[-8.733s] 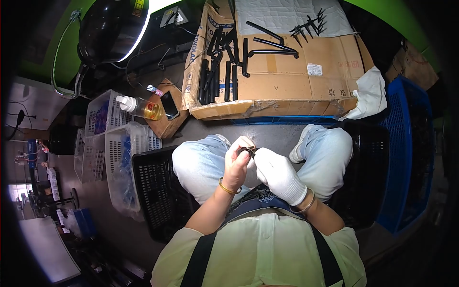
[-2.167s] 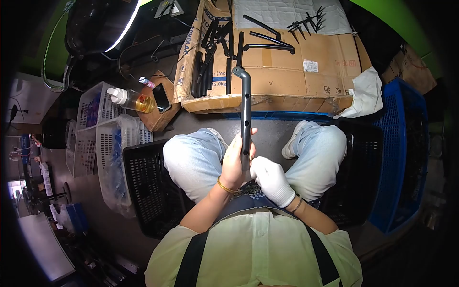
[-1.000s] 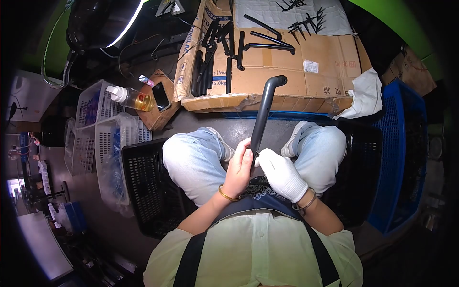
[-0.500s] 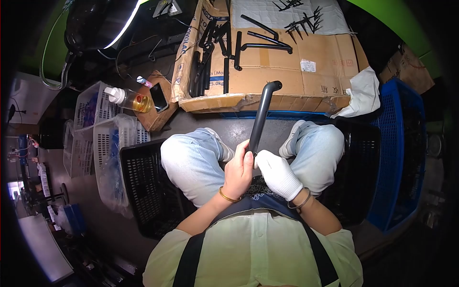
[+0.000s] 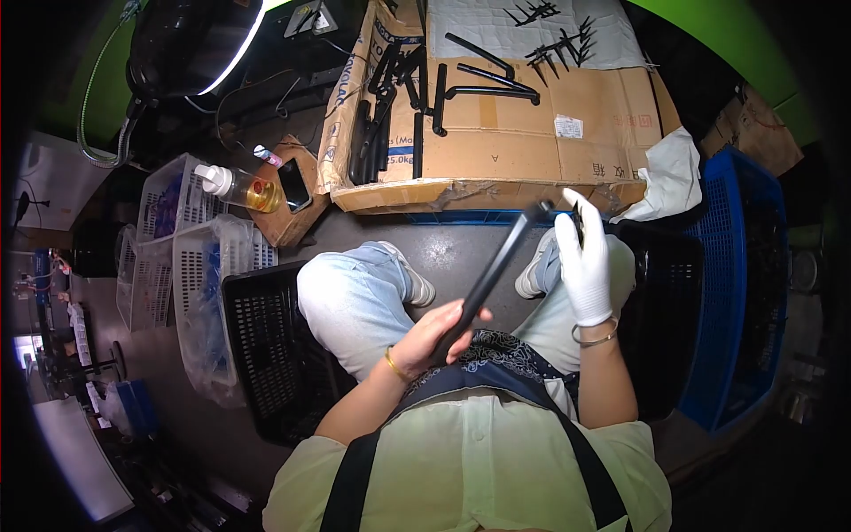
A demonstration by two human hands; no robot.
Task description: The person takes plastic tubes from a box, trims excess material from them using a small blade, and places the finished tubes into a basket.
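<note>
A long black tube [image 5: 496, 275] with a short bent end slants up and away from my lap. My bare left hand [image 5: 434, 339] is closed around its lower part, and that end is partly hidden by the palm. My right hand [image 5: 585, 270], in a white glove, is raised beside the bent far end. Its thumb and fingers are stretched out and apart, close to that end; whether they touch it I cannot tell. A dark sliver shows between the gloved thumb and fingers, too small to name.
A cardboard-covered surface [image 5: 523, 133] ahead carries several black bent tubes [image 5: 492, 91] and small dark spiky parts [image 5: 567, 49] on white sheeting. Black crates [image 5: 279, 355] flank my legs, with a blue crate [image 5: 731, 293] farther right. A bottle [image 5: 235, 186] and phone [image 5: 295, 183] are at left.
The tube's far end has swung down and to the right, and my left hand has shifted lower and left. My right hand has left the tube's lower part and moved forward and right.
</note>
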